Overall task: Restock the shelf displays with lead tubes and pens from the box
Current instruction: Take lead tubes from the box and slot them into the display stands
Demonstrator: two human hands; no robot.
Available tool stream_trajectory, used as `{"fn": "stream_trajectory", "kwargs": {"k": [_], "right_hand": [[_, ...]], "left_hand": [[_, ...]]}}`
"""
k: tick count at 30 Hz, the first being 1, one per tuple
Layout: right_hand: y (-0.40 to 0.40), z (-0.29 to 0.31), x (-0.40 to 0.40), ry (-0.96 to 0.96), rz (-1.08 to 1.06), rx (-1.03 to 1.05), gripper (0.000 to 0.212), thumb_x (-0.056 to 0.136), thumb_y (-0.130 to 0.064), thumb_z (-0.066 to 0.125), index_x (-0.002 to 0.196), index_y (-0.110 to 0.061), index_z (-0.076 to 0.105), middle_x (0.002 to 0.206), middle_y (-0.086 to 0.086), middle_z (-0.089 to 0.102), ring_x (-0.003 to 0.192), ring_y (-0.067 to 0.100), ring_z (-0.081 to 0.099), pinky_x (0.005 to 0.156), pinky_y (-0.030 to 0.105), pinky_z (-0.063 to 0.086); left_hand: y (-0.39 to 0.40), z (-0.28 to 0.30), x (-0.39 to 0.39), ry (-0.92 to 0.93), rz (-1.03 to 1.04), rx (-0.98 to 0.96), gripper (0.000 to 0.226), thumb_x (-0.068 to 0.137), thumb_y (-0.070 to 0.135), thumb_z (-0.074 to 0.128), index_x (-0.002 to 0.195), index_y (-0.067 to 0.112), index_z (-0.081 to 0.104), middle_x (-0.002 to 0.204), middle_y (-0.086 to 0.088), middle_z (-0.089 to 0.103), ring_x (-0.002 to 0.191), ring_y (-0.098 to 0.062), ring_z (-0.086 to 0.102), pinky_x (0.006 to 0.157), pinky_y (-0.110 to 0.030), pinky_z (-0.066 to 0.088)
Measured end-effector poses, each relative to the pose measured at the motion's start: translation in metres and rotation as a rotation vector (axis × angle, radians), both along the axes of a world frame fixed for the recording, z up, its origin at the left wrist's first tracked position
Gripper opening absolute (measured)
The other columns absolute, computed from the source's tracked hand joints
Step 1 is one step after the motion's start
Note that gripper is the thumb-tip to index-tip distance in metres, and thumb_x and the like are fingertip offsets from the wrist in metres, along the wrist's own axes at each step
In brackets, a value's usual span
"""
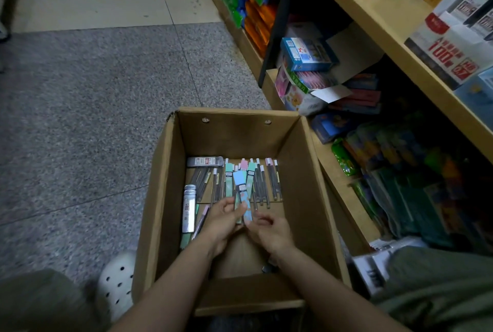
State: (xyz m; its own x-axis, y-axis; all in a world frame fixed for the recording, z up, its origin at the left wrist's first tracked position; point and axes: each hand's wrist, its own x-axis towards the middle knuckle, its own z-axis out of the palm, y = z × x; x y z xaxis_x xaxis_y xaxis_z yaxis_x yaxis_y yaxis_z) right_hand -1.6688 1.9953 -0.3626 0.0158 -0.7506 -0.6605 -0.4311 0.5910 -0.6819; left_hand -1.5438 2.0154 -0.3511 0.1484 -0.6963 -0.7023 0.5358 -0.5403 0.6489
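An open cardboard box (301,171) stands on the floor beside the shelves. On its bottom lie several lead tubes and pens (264,182), dark, teal and pink, plus a silver-capped tube (189,209) at the left. Both my hands are down inside the box. My left hand (222,222) grips a few flat pastel lead tubes (244,192), blue and teal, standing upward between its fingers. My right hand (269,230) sits just to the right with its fingers curled at the lower end of the same bundle; whether it grips it is unclear.
Wooden shelves (373,16) rise on the right, packed with coloured stationery packs and boxes. A lower shelf (344,184) holds bagged goods close to the box's right wall. Grey speckled floor (93,118) lies to the left. My white perforated shoe (117,281) is beside the box.
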Motion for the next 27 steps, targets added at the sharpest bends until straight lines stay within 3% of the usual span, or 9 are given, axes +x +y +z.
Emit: {"fn": "stream_trajectory", "kwargs": {"k": [2,3,5,7,12,14,19,22,27], "right_hand": [[0.002,-0.008,-0.006,0.464,0.360,0.017,0.074,0.083,-0.046,0.071,0.145,-0.021,0.039,0.145,0.012,0.041,0.134,0.031,0.042,0.107,0.037,0.038],[0.003,-0.011,-0.009,0.575,0.453,0.125,0.086,0.084,-0.054,0.065,0.152,-0.023,0.023,0.155,0.013,0.023,0.143,0.034,0.026,0.114,0.041,0.029],[0.004,-0.019,-0.011,0.603,0.580,0.354,0.094,0.091,-0.060,0.052,0.156,-0.016,0.001,0.163,0.014,0.001,0.149,0.037,0.005,0.121,0.045,0.014],[0.004,-0.027,-0.007,0.599,0.705,0.466,0.090,0.096,-0.060,0.039,0.155,-0.006,-0.002,0.163,0.015,-0.005,0.149,0.037,-0.005,0.122,0.045,0.003],[-0.001,-0.045,0.013,0.584,0.588,0.380,0.095,0.094,-0.059,0.046,0.155,-0.010,-0.008,0.158,0.015,-0.028,0.148,0.040,-0.010,0.121,0.042,0.010],[-0.005,-0.047,0.015,0.530,0.522,0.252,0.087,0.095,-0.050,0.051,0.156,-0.014,0.000,0.161,0.014,-0.020,0.148,0.040,0.001,0.119,0.041,0.016],[-0.024,-0.046,-0.001,0.499,0.182,-0.067,0.065,0.086,-0.016,0.070,0.141,-0.013,0.035,0.144,0.013,0.037,0.128,0.031,0.045,0.103,0.040,0.044],[-0.031,-0.048,-0.005,0.498,0.169,-0.015,0.067,0.080,-0.020,0.079,0.132,-0.009,0.039,0.135,0.014,0.048,0.124,0.031,0.050,0.101,0.040,0.045],[-0.036,-0.057,0.001,0.517,0.135,-0.024,0.067,0.077,-0.019,0.081,0.129,-0.012,0.040,0.130,0.013,0.055,0.120,0.032,0.055,0.094,0.040,0.050]], "left_hand": [[-0.003,-0.005,0.005,-0.085,0.016,0.053,0.032,0.094,0.009,0.061,0.123,0.000,0.053,0.113,-0.014,0.069,0.090,-0.022,0.066,0.076,-0.035,0.056],[-0.004,-0.008,0.007,-0.118,0.021,0.079,0.033,0.094,0.010,0.061,0.124,-0.001,0.052,0.115,-0.016,0.067,0.089,-0.023,0.065,0.072,-0.034,0.056],[-0.005,-0.012,0.011,-0.150,0.010,0.110,0.034,0.094,0.010,0.061,0.124,-0.003,0.051,0.114,-0.017,0.066,0.086,-0.022,0.063,0.068,-0.032,0.055],[-0.004,-0.015,0.012,-0.133,-0.017,0.129,0.034,0.094,0.009,0.060,0.124,-0.005,0.051,0.112,-0.016,0.065,0.085,-0.021,0.062,0.073,-0.036,0.055],[-0.004,-0.020,0.016,-0.130,-0.081,0.158,0.032,0.095,0.007,0.058,0.124,-0.005,0.050,0.114,-0.017,0.065,0.086,-0.021,0.063,0.069,-0.032,0.056],[-0.004,-0.024,0.017,-0.134,-0.064,0.176,0.032,0.095,0.006,0.057,0.124,-0.005,0.050,0.117,-0.018,0.064,0.088,-0.022,0.063,0.067,-0.031,0.056],[-0.006,-0.029,0.014,-0.139,-0.042,0.218,0.031,0.094,0.008,0.059,0.123,-0.001,0.052,0.118,-0.017,0.064,0.090,-0.023,0.063,0.065,-0.031,0.056],[-0.005,-0.031,0.010,-0.161,-0.060,0.235,0.031,0.095,0.009,0.059,0.123,-0.002,0.053,0.112,-0.015,0.066,0.076,-0.016,0.063,0.053,-0.023,0.055],[0.002,-0.037,0.011,-0.194,-0.113,0.256,0.031,0.095,0.008,0.058,0.123,-0.002,0.052,0.117,-0.018,0.065,0.076,-0.015,0.062,0.052,-0.022,0.054]]}}
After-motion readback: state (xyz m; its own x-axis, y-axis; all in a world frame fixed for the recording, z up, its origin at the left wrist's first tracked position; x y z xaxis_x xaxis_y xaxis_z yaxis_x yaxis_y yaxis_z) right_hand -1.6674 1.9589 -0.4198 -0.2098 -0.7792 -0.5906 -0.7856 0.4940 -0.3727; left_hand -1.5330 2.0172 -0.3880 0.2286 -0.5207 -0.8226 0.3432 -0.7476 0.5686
